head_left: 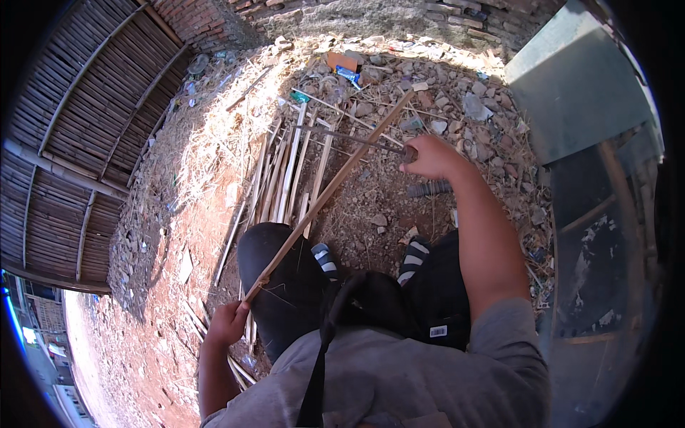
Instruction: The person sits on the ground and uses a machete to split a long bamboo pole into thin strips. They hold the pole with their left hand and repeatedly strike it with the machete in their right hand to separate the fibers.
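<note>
A long brown strip of wood or bamboo (pixel 314 207) slants across my view from lower left to upper right, passing over my bent left knee. My left hand (pixel 227 323) is closed round its lower end. Further up, my right hand (pixel 430 157) grips the handle of a long, thin, dark-bladed knife (pixel 349 137). The blade points left and crosses the strip near its upper end; I cannot tell whether it touches. Under the strip, several pale split strips (pixel 291 167) lie in a loose bundle on the ground.
Rubble and stones (pixel 492 135) cover the ground ahead and to the right, near a brick wall (pixel 300 25). A slatted bamboo panel (pixel 78 107) stands at the left, grey-green sheets (pixel 581 93) at the right. More strips (pixel 239 371) lie beside my left arm. My striped-sandalled feet (pixel 412 260) are close below.
</note>
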The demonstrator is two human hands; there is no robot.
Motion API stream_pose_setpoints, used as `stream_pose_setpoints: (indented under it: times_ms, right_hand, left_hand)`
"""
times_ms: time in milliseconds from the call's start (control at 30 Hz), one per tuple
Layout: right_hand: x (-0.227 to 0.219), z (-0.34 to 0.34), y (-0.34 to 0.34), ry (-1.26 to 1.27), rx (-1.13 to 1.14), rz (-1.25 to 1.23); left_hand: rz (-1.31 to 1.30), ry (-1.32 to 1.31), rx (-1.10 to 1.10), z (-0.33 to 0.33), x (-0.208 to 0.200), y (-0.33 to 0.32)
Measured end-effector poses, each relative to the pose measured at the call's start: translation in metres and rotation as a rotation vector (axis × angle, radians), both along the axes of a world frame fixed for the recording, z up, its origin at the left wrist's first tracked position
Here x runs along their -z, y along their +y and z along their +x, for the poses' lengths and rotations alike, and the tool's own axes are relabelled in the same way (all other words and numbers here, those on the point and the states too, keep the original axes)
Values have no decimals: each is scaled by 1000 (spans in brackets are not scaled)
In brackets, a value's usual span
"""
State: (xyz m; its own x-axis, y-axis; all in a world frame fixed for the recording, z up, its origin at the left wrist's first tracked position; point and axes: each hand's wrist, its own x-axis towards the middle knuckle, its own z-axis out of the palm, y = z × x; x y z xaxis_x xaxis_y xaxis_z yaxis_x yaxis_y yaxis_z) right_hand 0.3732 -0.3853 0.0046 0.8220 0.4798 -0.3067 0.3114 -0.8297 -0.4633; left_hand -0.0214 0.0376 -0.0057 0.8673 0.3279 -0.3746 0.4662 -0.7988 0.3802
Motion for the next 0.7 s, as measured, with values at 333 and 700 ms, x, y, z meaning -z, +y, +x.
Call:
stream_pose_setpoints:
  times_ms: [333,700]
  right_hand:
    - [22,0,4,-110,123,166]
    - [-2,-20,44,25,-88,6]
  left_hand:
    - [-15,0,15,6,-7,1]
    - [260,-147,56,2,-2,-24]
